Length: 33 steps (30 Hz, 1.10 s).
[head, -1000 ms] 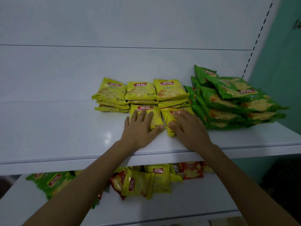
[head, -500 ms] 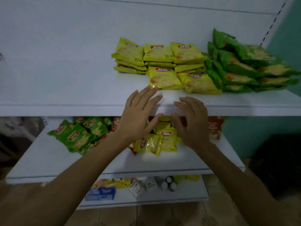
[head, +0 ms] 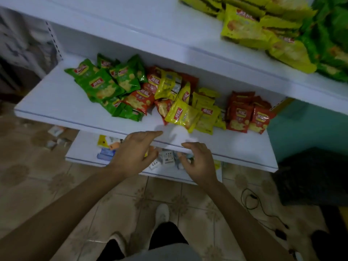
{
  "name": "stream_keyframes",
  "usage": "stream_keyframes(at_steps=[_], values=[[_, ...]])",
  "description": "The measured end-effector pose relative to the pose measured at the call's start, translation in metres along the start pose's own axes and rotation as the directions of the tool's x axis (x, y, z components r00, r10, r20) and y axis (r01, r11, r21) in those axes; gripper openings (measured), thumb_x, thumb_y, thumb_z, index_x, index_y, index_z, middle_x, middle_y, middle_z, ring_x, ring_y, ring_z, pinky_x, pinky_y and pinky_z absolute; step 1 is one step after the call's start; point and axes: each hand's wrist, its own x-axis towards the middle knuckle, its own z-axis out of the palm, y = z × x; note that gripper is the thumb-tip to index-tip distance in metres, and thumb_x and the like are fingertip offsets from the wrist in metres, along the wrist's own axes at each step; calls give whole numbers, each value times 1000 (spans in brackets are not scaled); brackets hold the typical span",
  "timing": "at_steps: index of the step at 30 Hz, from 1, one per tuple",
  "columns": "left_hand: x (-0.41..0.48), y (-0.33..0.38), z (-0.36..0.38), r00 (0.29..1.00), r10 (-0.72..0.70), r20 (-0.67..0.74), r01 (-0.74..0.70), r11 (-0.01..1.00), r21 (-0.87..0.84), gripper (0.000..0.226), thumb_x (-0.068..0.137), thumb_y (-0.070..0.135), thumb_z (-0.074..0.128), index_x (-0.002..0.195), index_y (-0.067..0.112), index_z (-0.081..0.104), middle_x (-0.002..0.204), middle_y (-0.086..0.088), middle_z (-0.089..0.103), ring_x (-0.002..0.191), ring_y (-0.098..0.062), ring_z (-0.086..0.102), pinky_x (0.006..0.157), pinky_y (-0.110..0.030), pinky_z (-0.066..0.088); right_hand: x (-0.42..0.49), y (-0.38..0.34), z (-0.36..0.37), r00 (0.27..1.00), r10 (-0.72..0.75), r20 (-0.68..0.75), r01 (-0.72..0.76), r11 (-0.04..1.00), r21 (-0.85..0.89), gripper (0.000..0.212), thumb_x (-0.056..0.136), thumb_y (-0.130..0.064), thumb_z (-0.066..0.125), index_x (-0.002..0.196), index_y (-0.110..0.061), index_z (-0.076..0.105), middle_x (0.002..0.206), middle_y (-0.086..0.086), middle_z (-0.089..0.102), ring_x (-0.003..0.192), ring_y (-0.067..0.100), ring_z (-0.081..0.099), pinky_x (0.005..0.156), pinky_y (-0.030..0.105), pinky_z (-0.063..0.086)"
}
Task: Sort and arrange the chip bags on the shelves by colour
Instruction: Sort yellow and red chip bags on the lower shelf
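Observation:
On the middle shelf lies a mixed heap of chip bags: green bags at the left, red bags and yellow bags tangled in the middle, and a neater group of red bags at the right. The upper shelf carries stacked yellow bags and green bags at the top right. My left hand and my right hand hover with fingers apart at the front edge of the middle shelf, just below the yellow bags, holding nothing.
A lower shelf under my hands holds small boxes and packets. The floor is tiled, with my shoes below. A black object stands at the right, with a cable on the floor beside it.
Both hands have left the yellow bags on the upper shelf and dropped to the front edge of the middle shelf. The view has tilted down, so the upper shelf sits at the top.

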Motion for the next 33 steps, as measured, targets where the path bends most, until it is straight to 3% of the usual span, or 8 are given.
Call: stream_keyframes(at_steps=[4, 11, 13, 17, 23, 26, 29, 33], values=[[-17, 4, 17, 982, -189, 13, 189, 969, -160, 46, 90, 44, 43, 127, 22, 58, 104, 5, 72, 92, -17, 67, 69, -30, 55, 18, 35, 27, 978, 163, 132, -165, 986, 9, 34, 83, -31, 63, 111, -12, 66, 104, 6, 68, 98, 28, 62, 81, 43, 52], [7, 16, 71, 840, -528, 124, 522, 724, -451, 36, 92, 36, 50, 122, 19, 59, 96, 14, 67, 91, 8, 61, 75, -13, 47, 118, 106, 44, 924, 236, 301, -188, 965, -181, 60, 82, -24, 72, 134, -8, 48, 132, 16, 54, 123, 35, 48, 94, 42, 41], [19, 20, 87, 763, -618, 189, 607, 585, -538, 26, 96, 27, 56, 120, 18, 60, 98, 5, 69, 86, 5, 62, 76, -11, 46, 147, 127, 50, 904, 242, 353, -150, 952, -268, 77, 79, -30, 75, 143, -9, 37, 142, 16, 45, 130, 34, 41, 102, 42, 36], [35, 23, 111, 624, -737, 260, 677, 344, -651, 20, 92, 27, 61, 112, 28, 58, 104, -1, 71, 98, -18, 66, 91, -36, 52, 185, 160, 67, 875, 146, 462, 40, 929, -368, 96, 74, -33, 78, 150, -11, 23, 152, 16, 32, 139, 32, 30, 113, 42, 25], [43, 30, 141, 484, -832, 269, 691, 175, -701, 29, 93, 21, 63, 121, 17, 60, 103, -1, 70, 96, -17, 66, 70, -16, 51, 202, 177, 84, 888, 31, 458, 234, 829, -508, 106, 69, -34, 81, 151, -11, 17, 137, 18, 48, 130, 35, 42, 118, 49, 10], [44, 35, 150, 451, -850, 271, 695, 144, -704, 33, 91, 22, 64, 122, 17, 58, 110, -1, 67, 94, -10, 65, 71, -17, 51, 203, 176, 84, 901, 32, 433, 216, 831, -512, 93, 73, -29, 79, 146, -7, 26, 139, 19, 47, 129, 35, 41, 115, 43, 15], [45, 39, 155, 426, -864, 269, 701, 127, -702, 37, 90, 25, 65, 125, 19, 54, 114, 4, 62, 95, 0, 60, 72, -18, 51, 197, 174, 77, 914, 11, 406, 164, 905, -392, 43, 81, -27, 73, 116, -9, 57, 125, 17, 55, 119, 35, 47, 100, 40, 34], [50, 39, 158, 405, -862, 306, 707, 83, -702, 41, 89, 28, 67, 126, 20, 52, 121, 0, 61, 103, -13, 62, 84, -29, 53, 172, 169, 68, 933, -7, 359, 39, 996, -82, 21, 81, -21, 73, 89, -9, 59, 103, 14, 57, 94, 31, 53, 74, 36, 39]])
